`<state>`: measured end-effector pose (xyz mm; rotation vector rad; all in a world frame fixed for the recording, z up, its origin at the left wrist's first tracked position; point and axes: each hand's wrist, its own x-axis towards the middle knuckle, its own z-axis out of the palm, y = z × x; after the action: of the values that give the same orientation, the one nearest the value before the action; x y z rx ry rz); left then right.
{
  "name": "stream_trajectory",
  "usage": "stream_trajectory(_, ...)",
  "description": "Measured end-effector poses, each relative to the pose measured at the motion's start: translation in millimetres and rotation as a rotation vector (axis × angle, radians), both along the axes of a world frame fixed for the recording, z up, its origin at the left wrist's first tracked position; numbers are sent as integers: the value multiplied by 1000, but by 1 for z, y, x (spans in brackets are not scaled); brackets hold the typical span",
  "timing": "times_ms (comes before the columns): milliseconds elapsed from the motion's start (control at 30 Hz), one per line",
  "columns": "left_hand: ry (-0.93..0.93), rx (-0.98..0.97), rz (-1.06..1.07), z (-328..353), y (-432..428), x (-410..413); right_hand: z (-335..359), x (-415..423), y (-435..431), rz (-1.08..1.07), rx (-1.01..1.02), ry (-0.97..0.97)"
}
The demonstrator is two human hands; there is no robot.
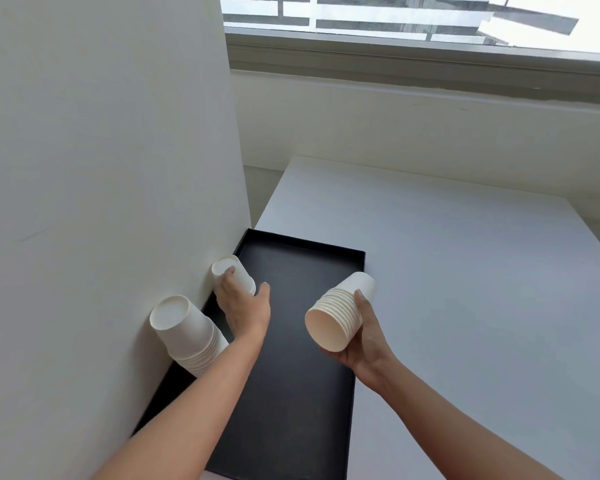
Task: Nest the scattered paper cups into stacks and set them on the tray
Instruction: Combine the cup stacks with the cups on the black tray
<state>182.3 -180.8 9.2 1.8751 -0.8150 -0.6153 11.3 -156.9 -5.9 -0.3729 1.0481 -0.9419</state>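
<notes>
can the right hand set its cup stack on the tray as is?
Probably yes. The right hand holds its cup stack just above the tray, whose near and middle floor is bare; the left hand works at the far-left corner.

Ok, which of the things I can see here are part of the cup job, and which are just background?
Part of the job:
- black tray
- near cup stack, upside down on the tray by the wall
- far cup stack, under the left hand
- cup stack held in the right hand, tipped on its side

Just background:
- white table
- white wall panel
- window
</notes>
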Motion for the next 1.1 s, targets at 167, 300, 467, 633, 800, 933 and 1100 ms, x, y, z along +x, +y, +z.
stream_trajectory(167, 34, 56, 100, 1, -19, 6, -3, -4, -2, 8, 10, 10)
stream_trajectory(300, 60, 144, 115, -9, -31, 11, -4, -3, -3, 15, 26, 0)
stream_trajectory(467, -3, 185, 103, -13, -40, 13, -7, -5, -3, 16, 38, -6)
stream_trajectory(633, -50, 175, 121, -11, -46, 22, -8, -7, -3, 4, 44, -10)
stream_trajectory(800, -84, 190, 92, -14, -57, 28, -6, -7, -5, 17, 40, -12)
stream_trajectory(933, -118, 201, 77, -19, -60, 31, -5, -9, -5, 17, 38, -11)
stream_trajectory(1100, -183, 158, 67, -17, -56, 26, -3, -10, -5, 14, 38, -8)
